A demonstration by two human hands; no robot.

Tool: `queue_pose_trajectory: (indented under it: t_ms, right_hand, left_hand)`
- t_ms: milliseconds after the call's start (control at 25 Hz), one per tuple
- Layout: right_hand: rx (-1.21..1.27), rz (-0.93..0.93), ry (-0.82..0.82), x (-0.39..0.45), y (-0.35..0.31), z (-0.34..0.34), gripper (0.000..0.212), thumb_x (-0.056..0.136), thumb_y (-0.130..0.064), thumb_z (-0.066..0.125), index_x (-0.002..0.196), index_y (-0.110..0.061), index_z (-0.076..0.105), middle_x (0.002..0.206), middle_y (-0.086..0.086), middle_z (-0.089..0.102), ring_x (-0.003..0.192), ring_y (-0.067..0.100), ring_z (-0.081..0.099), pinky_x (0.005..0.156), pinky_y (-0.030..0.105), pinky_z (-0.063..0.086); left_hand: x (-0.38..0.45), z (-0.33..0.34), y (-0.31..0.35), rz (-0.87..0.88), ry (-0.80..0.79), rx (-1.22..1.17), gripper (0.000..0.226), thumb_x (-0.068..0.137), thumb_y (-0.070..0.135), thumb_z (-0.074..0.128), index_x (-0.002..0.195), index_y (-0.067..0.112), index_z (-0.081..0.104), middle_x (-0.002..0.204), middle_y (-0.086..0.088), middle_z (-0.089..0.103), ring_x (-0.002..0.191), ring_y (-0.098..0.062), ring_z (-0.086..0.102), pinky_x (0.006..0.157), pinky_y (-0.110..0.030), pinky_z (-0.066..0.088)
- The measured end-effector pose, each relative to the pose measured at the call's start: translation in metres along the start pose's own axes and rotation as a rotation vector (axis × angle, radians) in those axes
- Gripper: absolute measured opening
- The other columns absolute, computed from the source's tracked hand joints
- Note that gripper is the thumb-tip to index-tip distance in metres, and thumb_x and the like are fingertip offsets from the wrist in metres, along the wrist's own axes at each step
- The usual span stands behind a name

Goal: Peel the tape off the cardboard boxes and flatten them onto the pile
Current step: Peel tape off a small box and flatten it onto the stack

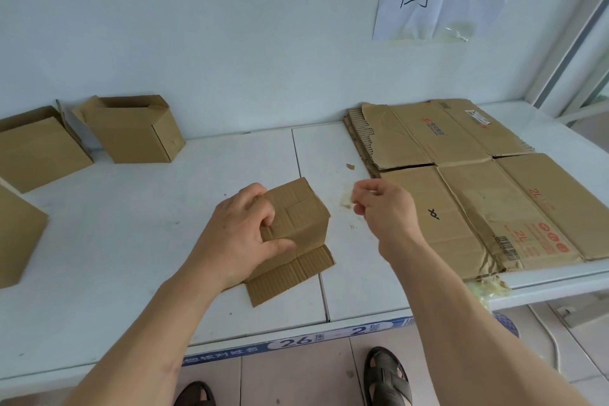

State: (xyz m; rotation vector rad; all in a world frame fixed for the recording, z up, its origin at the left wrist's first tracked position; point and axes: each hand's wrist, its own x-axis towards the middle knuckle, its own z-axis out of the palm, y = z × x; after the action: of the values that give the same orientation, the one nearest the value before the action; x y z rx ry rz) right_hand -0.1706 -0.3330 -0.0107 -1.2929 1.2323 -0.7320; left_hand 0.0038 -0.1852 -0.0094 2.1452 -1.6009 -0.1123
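1. Cardboard under my left hand [245, 234]: the small box [293, 217] sits mid-table [164, 241], my fingers curled over its top, pinning it so it can't slide.
2. My right hand [384, 208] hovers just beside it, fingertips pinched together; whether there's tape between them, I can't tell.
3. The flattened pile [478, 181] waits to my right, within easy reach.
4. Open boxes [135, 132] line up on my left.
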Motion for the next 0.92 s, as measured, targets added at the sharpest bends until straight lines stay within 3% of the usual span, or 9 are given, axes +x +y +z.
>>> queue_pose_trajectory:
  t_ms: [120,200,240,320,400,480,600,800,920]
  right_hand:
    - [-0.193,-0.088,-0.222,-0.022,0.0,0.008,0.029,0.096,-0.038,0.055,0.088,-0.019,0.075,0.083,-0.004,0.075,0.082,0.015,0.068,0.073,0.029,0.052]
    - [-0.247,-0.09,-0.261,-0.032,0.0,0.01,0.051,0.094,-0.057,0.048,0.094,-0.013,0.074,0.084,-0.002,0.075,0.084,0.017,0.069,0.074,0.03,0.049]
    - [-0.261,-0.109,-0.255,-0.034,0.0,0.008,0.049,0.092,-0.058,0.051,0.099,-0.014,0.073,0.087,-0.001,0.074,0.081,0.016,0.068,0.073,0.029,0.049]
    - [-0.158,-0.074,-0.298,-0.036,0.0,0.003,0.03,0.092,-0.042,0.063,0.115,-0.024,0.068,0.093,-0.001,0.071,0.076,0.012,0.067,0.079,0.029,0.051]
    - [0.071,0.05,-0.437,-0.038,-0.001,-0.004,0.033,0.092,-0.026,0.068,0.124,-0.022,0.063,0.089,0.001,0.067,0.069,0.012,0.061,0.083,0.029,0.052]
    - [0.216,0.095,-0.554,-0.042,0.002,-0.011,0.018,0.091,-0.017,0.068,0.109,-0.013,0.069,0.08,0.001,0.063,0.065,0.011,0.052,0.081,0.028,0.051]
    - [0.221,0.11,-0.486,-0.048,0.006,-0.027,0.005,0.092,-0.012,0.066,0.087,-0.011,0.067,0.072,0.003,0.059,0.063,0.012,0.051,0.078,0.031,0.053]
    - [0.086,0.117,-0.228,-0.05,0.024,-0.062,0.007,0.092,-0.013,0.067,0.086,-0.01,0.068,0.068,0.002,0.06,0.061,0.011,0.053,0.07,0.028,0.056]
    - [-0.024,0.089,-0.067,-0.05,0.037,-0.086,0.014,0.092,-0.013,0.066,0.078,-0.011,0.067,0.059,0.0,0.057,0.054,0.012,0.048,0.056,0.025,0.048]
  left_hand:
    - [-0.003,-0.002,-0.007,-0.003,-0.045,-0.013,0.043,0.073,0.056,0.074,0.081,0.026,0.044,0.129,0.024,0.034,0.111,-0.009,0.035,0.086,-0.024,0.027]
    - [-0.007,-0.003,-0.009,0.016,-0.057,0.003,0.042,0.072,0.059,0.072,0.079,0.029,0.043,0.134,0.023,0.033,0.114,-0.009,0.034,0.088,-0.025,0.028]
    - [-0.01,-0.004,-0.009,0.031,-0.055,0.005,0.042,0.072,0.059,0.072,0.078,0.03,0.043,0.136,0.022,0.034,0.115,-0.009,0.034,0.088,-0.025,0.028]
    - [-0.018,-0.01,-0.007,0.044,-0.057,-0.012,0.042,0.07,0.061,0.071,0.075,0.031,0.042,0.136,0.024,0.033,0.117,-0.007,0.033,0.088,-0.026,0.03]
    - [-0.026,-0.016,-0.004,0.038,-0.062,-0.063,0.042,0.068,0.062,0.071,0.074,0.031,0.043,0.134,0.029,0.031,0.117,-0.004,0.034,0.087,-0.026,0.032]
    - [-0.034,-0.017,0.001,0.042,-0.064,-0.104,0.042,0.066,0.063,0.07,0.074,0.03,0.045,0.133,0.031,0.031,0.115,-0.004,0.037,0.085,-0.025,0.034]
    - [-0.04,-0.01,0.014,0.076,-0.077,-0.114,0.043,0.065,0.067,0.065,0.075,0.03,0.046,0.132,0.031,0.031,0.115,-0.005,0.038,0.086,-0.025,0.035]
    - [-0.035,0.004,0.037,0.122,-0.097,-0.118,0.04,0.071,0.059,0.073,0.075,0.03,0.045,0.134,0.026,0.035,0.114,-0.007,0.039,0.085,-0.025,0.035]
    - [-0.029,0.016,0.057,0.171,-0.126,-0.106,0.041,0.073,0.059,0.072,0.075,0.03,0.044,0.135,0.021,0.04,0.114,-0.009,0.041,0.085,-0.025,0.035]
